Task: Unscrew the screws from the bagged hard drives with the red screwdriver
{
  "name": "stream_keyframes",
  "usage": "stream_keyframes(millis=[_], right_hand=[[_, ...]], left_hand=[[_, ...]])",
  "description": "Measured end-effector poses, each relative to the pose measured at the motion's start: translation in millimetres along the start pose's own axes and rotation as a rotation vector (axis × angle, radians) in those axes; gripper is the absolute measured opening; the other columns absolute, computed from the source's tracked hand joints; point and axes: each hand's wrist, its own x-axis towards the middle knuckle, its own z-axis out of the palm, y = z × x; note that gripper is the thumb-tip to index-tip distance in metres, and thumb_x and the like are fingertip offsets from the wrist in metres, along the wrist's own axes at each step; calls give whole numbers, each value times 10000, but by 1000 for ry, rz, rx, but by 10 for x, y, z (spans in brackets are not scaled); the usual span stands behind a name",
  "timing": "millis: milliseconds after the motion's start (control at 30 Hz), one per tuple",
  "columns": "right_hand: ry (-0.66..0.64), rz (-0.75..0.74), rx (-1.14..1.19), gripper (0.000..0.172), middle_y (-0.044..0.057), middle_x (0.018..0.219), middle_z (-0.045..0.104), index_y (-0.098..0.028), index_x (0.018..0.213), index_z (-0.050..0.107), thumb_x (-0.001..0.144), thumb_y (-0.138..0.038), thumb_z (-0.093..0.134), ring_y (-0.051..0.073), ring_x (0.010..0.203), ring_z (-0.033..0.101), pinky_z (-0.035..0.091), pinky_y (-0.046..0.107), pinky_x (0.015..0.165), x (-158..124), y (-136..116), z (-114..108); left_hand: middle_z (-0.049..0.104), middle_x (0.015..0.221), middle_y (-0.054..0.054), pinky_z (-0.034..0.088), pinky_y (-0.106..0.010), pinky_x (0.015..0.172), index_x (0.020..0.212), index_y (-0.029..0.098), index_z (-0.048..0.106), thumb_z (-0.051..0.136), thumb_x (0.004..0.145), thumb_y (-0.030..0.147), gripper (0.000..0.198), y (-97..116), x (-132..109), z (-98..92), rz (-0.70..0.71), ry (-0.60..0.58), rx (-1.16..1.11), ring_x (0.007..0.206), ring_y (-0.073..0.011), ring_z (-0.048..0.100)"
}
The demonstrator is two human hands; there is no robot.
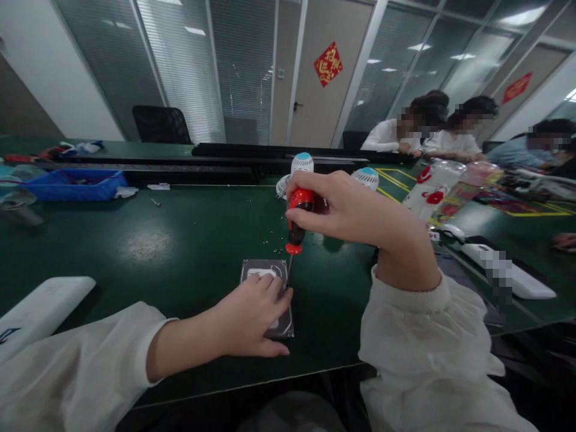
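While the left hand (252,315) is lying spread over a hard drive (284,322) on the green table (207,252), the right hand (344,207) is gripping a red-and-black screwdriver (296,231), its tip at the drive's right edge; tiny pieces (278,251) are lying beyond.

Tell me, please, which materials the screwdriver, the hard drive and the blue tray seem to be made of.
Screwdriver: handle probably smooth plastic, by its bright red and black sections; thin grey shaft, likely metal. Hard drive: apparently metal, by its dull grey look. Blue tray: probably smooth plastic, by its even colour.
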Motion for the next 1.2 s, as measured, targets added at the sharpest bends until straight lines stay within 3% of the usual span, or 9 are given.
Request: stream_keyframes(millis=[133, 267, 400, 467, 600, 733, 900, 1067, 1200], right_hand=[[-33, 43, -18, 158, -21, 698, 587, -168, 1002, 647, 897, -251, 563, 87, 590, 442, 284, 275, 618, -12, -29, -22], [15, 116, -120, 364, -5, 663, 562, -168, 849, 645, 975, -491, 533, 93, 590, 412, 257, 298, 628, -19, -48, -27], [-2, 75, -76, 205, -21, 690, 552, -175, 1024, 671, 887, -319, 622, 92, 603, 411, 282, 289, 639, -23, -39, -26], [-14, 56, -40, 246, -28, 700, 548, -174, 1081, 665, 899, -331, 615, 91, 609, 413, 285, 283, 640, -25, -38, -28], [-11, 66, -73, 372, -27, 713, 542, -156, 959, 657, 953, -519, 581, 84, 623, 413, 271, 276, 641, -30, -34, -33], [-35, -18, -11, 260, -34, 767, 559, -140, 1050, 629, 876, -331, 663, 80, 669, 425, 290, 262, 671, -39, -16, -48], [-42, 53, 11, 334, -33, 718, 531, -147, 913, 646, 955, -474, 599, 80, 659, 406, 271, 267, 658, -39, 0, -61], [-77, -14, 35, 228, -41, 779, 568, -141, 1086, 638, 891, -260, 635, 70, 688, 435, 292, 260, 682, -47, 18, -68], [-52, 40, 23, 269, -27, 741, 565, -135, 988, 675, 976, -383, 570, 75, 681, 431, 290, 273, 677, -50, 14, -68]], left_hand=[[665, 1208, -236, 516, -450, 857, 1441, 80, 590, 552, 919, 705, 816, -20, -4, -32, -20, -8, -44, 1079, -364, 640], [654, 1260, -258, 518, -476, 905, 1471, 100, 573, 597, 912, 646, 782, 155, -17, 13, -167, -3, -81, 1111, -382, 646], [566, 1439, -316, 505, -510, 963, 1509, 117, 542, 590, 934, 620, 766, 339, -36, 94, -310, 14, -71, 1275, -439, 590], [551, 1465, -323, 503, -523, 976, 1512, 125, 543, 595, 933, 622, 765, 371, -41, 123, -318, 22, -71, 1302, -453, 578], [570, 1448, -330, 493, -546, 1002, 1497, 116, 564, 619, 917, 621, 771, 365, -46, 159, -306, 52, -83, 1299, -465, 585], [589, 1431, -322, 496, -557, 1006, 1489, 123, 578, 626, 906, 632, 776, 360, -55, 175, -307, 65, -94, 1292, -469, 589], [599, 1429, -300, 503, -561, 1005, 1485, 147, 588, 632, 898, 637, 766, 349, -68, 177, -300, 76, -102, 1275, -458, 599], [607, 1419, -294, 510, -560, 996, 1471, 151, 606, 655, 882, 632, 762, 346, -73, 186, -302, 99, -98, 1256, -457, 607], [614, 1409, -294, 518, -566, 991, 1465, 150, 613, 664, 869, 642, 774, 346, -68, 176, -302, 94, -101, 1246, -459, 612]])
